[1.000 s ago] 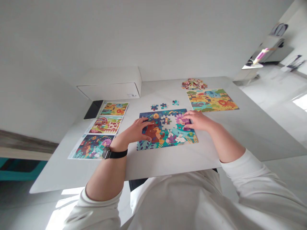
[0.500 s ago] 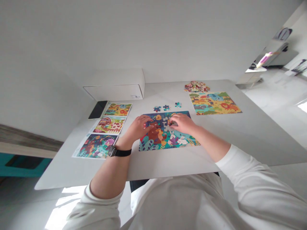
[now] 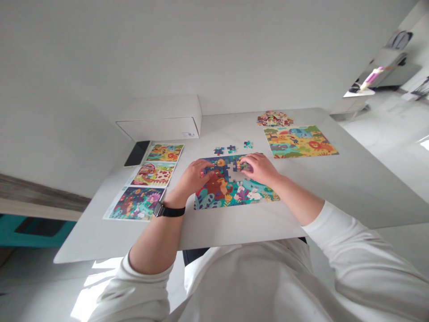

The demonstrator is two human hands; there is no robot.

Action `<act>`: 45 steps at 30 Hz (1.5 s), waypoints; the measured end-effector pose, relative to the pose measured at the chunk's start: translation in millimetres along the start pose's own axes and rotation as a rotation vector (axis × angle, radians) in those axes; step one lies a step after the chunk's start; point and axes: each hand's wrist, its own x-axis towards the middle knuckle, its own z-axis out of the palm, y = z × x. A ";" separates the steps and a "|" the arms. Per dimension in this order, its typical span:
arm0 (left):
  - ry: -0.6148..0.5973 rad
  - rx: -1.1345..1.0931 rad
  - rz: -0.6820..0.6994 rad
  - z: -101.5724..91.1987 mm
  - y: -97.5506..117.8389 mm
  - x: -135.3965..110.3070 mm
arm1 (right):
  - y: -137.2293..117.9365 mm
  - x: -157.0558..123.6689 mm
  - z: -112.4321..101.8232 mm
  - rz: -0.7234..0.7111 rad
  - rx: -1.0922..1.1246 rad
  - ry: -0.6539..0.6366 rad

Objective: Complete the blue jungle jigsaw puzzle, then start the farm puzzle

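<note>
A mostly assembled jigsaw puzzle [image 3: 223, 192] with a bear and white rabbits lies before me, a pale gap [image 3: 233, 173] showing in its upper middle. On its left part rests my left hand [image 3: 194, 178], open, thumb and fingers apart and holding nothing. My right hand [image 3: 263, 169] is at the upper right of the puzzle. Its thumb and fingertips are closed about a puzzle piece [image 3: 242, 165] just right of the gap; the fingers partly cover it. Loose puzzle pieces lie beyond the top edge: two close together [image 3: 225, 150] and one apart [image 3: 248, 144].
A picture sheet [image 3: 139, 203] and a phone [image 3: 137, 153] lie at the left. Behind them stands a white box [image 3: 161, 127]. At the back right are a heap of pieces [image 3: 275, 118] and a finished animal puzzle [image 3: 301, 143]. A wall borders the table's far side.
My right hand has shifted slightly right and up from the gap, so more of the gap and the piece at its fingertips shows. My left hand has stayed in place.
</note>
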 end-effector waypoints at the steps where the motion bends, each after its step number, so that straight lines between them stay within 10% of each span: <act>1: 0.007 -0.001 0.001 0.2 -0.1 -0.2 | 0.5 -1.6 -2.4 0.004 -0.004 0.030; 29: -0.042 0.050 -0.088 -0.5 0.1 -1.9 | 25.8 -4.6 -12.8 0.175 0.167 0.229; 45: -0.090 0.029 -0.044 3.5 4.3 -1.1 | 15.6 13.2 -5.0 -0.037 0.123 -0.014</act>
